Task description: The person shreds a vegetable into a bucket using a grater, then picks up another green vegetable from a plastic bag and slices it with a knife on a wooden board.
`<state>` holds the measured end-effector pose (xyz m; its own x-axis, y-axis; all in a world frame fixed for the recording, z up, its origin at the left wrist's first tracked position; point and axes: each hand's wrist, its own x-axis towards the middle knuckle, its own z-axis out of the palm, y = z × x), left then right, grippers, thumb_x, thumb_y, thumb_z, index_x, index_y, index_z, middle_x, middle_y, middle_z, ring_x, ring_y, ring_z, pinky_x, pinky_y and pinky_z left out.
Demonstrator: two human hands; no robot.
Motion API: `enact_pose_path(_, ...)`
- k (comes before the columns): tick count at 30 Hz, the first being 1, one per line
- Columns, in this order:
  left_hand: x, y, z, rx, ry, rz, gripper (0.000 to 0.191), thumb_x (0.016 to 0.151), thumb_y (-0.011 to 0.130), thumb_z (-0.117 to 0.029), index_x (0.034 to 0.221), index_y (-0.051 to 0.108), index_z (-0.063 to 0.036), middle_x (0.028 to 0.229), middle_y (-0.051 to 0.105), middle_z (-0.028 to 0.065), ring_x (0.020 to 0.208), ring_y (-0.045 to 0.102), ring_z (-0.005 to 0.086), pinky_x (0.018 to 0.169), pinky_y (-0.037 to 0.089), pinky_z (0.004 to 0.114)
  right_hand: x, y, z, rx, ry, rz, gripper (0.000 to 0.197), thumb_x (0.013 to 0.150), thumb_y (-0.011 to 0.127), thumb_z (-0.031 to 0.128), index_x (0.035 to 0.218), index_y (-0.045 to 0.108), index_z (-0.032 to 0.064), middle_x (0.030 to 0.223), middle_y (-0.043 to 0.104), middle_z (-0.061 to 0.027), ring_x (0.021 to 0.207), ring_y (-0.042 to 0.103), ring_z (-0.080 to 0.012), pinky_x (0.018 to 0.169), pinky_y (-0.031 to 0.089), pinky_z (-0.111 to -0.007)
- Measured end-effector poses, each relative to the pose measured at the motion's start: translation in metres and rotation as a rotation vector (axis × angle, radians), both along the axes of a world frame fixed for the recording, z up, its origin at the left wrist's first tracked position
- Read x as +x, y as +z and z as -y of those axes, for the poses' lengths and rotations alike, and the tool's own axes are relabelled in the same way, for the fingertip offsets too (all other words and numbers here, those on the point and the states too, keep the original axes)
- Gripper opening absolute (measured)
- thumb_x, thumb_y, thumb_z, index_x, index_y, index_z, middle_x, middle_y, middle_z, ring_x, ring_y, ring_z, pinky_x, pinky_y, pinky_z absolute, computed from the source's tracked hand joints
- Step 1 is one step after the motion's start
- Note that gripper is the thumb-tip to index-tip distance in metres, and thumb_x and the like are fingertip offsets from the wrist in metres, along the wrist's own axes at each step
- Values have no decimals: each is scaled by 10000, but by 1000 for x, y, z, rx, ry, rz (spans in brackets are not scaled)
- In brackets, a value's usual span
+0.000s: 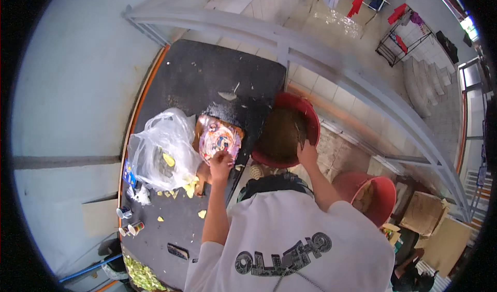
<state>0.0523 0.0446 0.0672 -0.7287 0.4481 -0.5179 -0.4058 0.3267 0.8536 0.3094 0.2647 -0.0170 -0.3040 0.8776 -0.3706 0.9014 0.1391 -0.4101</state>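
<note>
My left hand [221, 161] is over the near edge of a round, pink and white patterned plate or mat [219, 138], its fingers bent together; whether they hold something small is hidden. Under the patterned piece lies a brown wooden board [200, 127]. Down at the right rim of a red plastic tub [317, 124] is my right hand [308, 153], fingers pointing into it. Something thin and dark seems to be at those fingertips, too blurred to name. Dark brownish contents [283, 134] fill much of the tub. Left of the board sits a translucent plastic bag [161, 136] with a yellow piece showing in it.
Yellow scraps [190, 187] lie on the black tabletop [229, 66], with cups [136, 228] and a dark flat object [178, 250] nearer. Chopped pale green pieces [141, 274] are at bottom left. A second red tub [390, 198] and cardboard boxes [422, 213] stand right; a grey metal railing [334, 60] runs beyond.
</note>
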Motion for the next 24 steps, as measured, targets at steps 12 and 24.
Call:
enact_pose_path(12,109,20,-145,-301,-1120,-1384,709,762,609,-107,1413,452,-340,1524,307,128,1344,334,370,1048,264,640,29,53,-5,467,450,-129,374,752,692,169,1105,576,128,938,595,-78,915,626,-252,821,418,-428)
enact_pose_path(24,103,-7,-214,-639,-1222,-1337,854,770,671,-192,1505,281,-381,1555,245,123,1416,231,358,1067,216,666,100,65,-6,669,392,-28,270,797,606,132,1064,644,147,850,593,-22,806,638,-174,772,377,-388)
